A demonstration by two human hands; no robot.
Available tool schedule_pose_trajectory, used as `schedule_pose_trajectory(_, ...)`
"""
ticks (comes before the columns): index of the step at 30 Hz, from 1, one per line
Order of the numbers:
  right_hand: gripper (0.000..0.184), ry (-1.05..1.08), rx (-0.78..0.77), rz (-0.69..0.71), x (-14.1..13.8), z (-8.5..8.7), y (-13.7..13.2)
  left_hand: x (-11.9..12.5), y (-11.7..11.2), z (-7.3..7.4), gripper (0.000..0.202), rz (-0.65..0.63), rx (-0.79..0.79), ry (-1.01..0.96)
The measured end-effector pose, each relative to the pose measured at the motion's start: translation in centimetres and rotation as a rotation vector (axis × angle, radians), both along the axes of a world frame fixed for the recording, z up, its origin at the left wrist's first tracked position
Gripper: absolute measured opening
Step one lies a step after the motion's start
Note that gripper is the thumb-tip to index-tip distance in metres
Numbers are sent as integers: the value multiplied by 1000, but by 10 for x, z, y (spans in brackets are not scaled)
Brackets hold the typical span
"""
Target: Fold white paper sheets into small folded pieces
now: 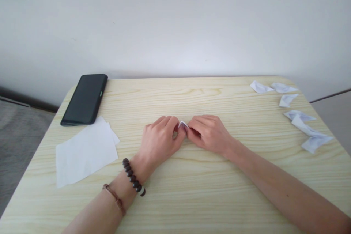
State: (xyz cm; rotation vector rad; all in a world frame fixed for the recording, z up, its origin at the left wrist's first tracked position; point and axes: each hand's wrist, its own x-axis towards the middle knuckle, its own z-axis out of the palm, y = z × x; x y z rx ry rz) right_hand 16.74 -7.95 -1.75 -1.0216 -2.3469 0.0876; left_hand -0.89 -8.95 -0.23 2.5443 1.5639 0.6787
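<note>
Left hand (161, 135) and right hand (210, 133), nearly closed, pinched a small pointed white-paper fold (182, 123) between them; folded angular white-paper pieces (287, 100) lay rightward, flat white rectangular paper sheets (86, 153), apparently unworked, leftward.

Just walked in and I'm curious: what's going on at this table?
A person pinches a small folded piece of white paper between the fingers of the left hand and the right hand, near the middle of the wood-grained table. Several other folded paper pieces lie along the table's right side. On the left, overlapping flat white sheets lie beside a black device with a dark screen.
</note>
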Motion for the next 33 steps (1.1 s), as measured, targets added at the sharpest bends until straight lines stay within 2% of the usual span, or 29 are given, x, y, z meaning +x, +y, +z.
schedule_pose_trajectory(9,34,24,58,-201,-6,0,-5,3,0,-6,29,72,132,-57)
schedule_pose_trajectory(11,33,21,72,-194,-5,1,-5,2,0,-3,28,82,100,-39)
schedule_pose_trajectory(15,29,-6,134,-111,-2,2,-3,-2,0,2,21,94,-64,9)
schedule_pose_trajectory(19,26,-6,191,-96,-2,3,-2,-3,0,0,23,105,-147,-25)
schedule_pose_trajectory(27,27,-13,261,-83,-4,5,-3,-3,-1,-8,26,93,-77,-57)
schedule_pose_trajectory(33,21,2,207,-124,-3,4,-4,-8,1,-6,8,-2,-40,-186)
